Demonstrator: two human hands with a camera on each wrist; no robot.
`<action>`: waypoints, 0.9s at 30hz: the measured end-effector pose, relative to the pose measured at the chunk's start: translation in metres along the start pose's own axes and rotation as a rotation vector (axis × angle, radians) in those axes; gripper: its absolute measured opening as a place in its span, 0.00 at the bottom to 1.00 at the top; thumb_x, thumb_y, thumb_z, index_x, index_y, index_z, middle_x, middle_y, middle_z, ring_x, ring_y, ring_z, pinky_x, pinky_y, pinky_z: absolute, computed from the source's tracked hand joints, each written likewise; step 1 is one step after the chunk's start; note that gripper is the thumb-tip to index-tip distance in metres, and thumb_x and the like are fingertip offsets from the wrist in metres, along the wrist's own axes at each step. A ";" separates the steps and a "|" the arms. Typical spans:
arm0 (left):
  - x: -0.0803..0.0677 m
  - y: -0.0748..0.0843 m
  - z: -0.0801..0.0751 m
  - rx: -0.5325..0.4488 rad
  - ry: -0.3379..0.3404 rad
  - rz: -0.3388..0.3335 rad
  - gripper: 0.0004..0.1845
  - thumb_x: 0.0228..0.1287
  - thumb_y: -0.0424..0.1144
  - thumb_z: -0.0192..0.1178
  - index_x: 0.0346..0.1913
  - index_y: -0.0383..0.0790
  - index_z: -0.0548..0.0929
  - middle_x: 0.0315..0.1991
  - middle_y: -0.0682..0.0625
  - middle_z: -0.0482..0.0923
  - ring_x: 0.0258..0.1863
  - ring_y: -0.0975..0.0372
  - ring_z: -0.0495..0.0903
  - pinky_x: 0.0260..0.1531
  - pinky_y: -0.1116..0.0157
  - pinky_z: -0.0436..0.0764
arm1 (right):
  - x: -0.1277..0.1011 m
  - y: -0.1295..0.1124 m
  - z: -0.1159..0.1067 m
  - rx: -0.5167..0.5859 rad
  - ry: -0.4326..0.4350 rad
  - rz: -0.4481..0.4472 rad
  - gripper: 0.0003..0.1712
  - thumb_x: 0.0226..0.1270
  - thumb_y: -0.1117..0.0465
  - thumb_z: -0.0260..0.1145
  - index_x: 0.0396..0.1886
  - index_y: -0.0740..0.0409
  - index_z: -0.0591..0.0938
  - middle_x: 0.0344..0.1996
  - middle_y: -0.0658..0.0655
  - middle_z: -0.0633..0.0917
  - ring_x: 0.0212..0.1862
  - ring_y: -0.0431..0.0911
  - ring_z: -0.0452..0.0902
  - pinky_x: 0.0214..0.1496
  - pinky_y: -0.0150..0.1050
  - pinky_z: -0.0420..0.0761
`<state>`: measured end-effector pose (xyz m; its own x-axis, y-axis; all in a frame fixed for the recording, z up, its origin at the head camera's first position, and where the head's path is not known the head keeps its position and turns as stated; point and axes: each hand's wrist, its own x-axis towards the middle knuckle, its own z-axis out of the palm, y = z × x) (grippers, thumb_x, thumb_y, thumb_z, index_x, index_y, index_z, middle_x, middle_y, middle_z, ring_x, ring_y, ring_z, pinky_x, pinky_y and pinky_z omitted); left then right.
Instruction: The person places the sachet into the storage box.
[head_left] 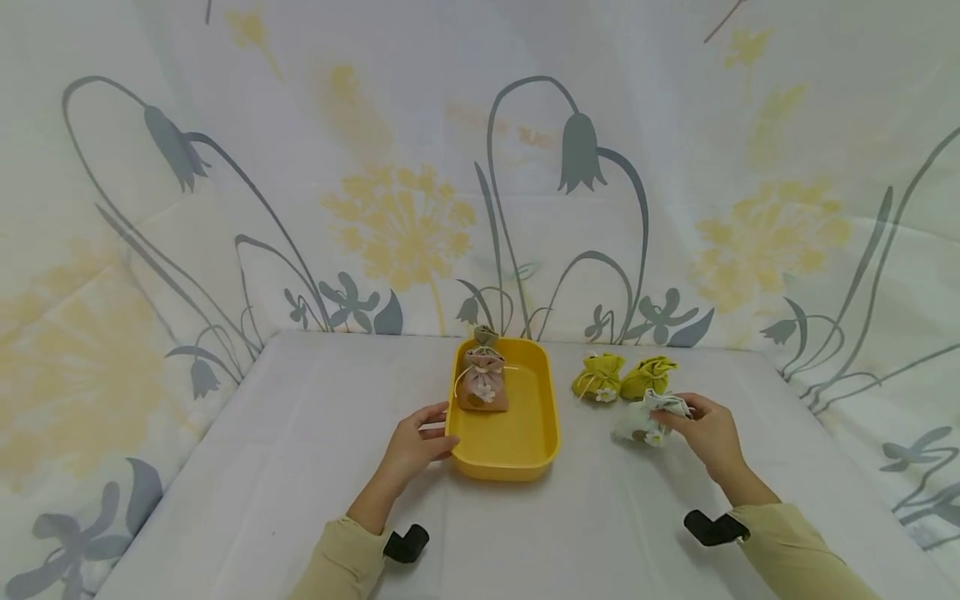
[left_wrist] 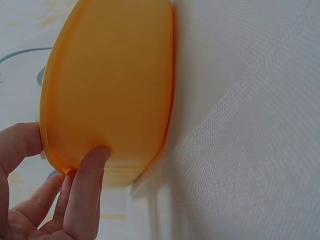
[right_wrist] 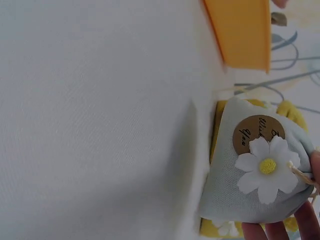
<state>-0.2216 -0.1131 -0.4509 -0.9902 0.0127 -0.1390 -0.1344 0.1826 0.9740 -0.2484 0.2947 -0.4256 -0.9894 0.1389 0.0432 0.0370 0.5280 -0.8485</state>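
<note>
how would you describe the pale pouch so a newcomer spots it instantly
Find the yellow tray on the white table, then look right to the two yellow-green pouches. In front of them, the right hand holds the pale pouch by its gathered top. It bears a white flower and round brown tag; its whitish cloth sets it apart from that pair.

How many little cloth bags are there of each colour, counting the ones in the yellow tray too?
Yellow-green bags: 2
Pale grey bag: 1
Pink bag: 1
Olive-grey bag, mostly hidden: 1
Total in sight: 5
</note>
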 end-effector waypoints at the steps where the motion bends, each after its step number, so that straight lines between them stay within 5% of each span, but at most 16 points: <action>1: 0.000 0.000 0.000 0.002 0.001 0.000 0.29 0.57 0.30 0.64 0.63 0.38 0.70 0.55 0.40 0.71 0.48 0.52 0.77 0.36 0.62 0.83 | -0.002 -0.003 0.001 0.009 0.007 -0.005 0.33 0.52 0.48 0.73 0.51 0.67 0.78 0.33 0.42 0.81 0.34 0.33 0.73 0.35 0.35 0.77; 19: 0.000 -0.002 0.001 -0.025 -0.009 0.021 0.30 0.56 0.28 0.64 0.63 0.36 0.70 0.55 0.40 0.70 0.48 0.52 0.77 0.36 0.62 0.83 | -0.020 -0.049 0.013 0.113 -0.007 -0.092 0.30 0.56 0.55 0.71 0.52 0.71 0.76 0.32 0.45 0.81 0.32 0.33 0.76 0.35 0.30 0.81; 27: 0.000 0.000 0.000 -0.022 -0.007 0.018 0.30 0.56 0.29 0.65 0.63 0.36 0.70 0.56 0.39 0.70 0.48 0.52 0.77 0.36 0.62 0.83 | -0.020 -0.072 0.025 0.134 -0.025 -0.147 0.28 0.56 0.58 0.71 0.52 0.72 0.76 0.37 0.58 0.80 0.33 0.33 0.76 0.35 0.30 0.82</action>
<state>-0.2218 -0.1128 -0.4510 -0.9922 0.0230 -0.1222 -0.1170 0.1603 0.9801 -0.2350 0.2335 -0.3788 -0.9861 0.0466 0.1598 -0.1252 0.4247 -0.8966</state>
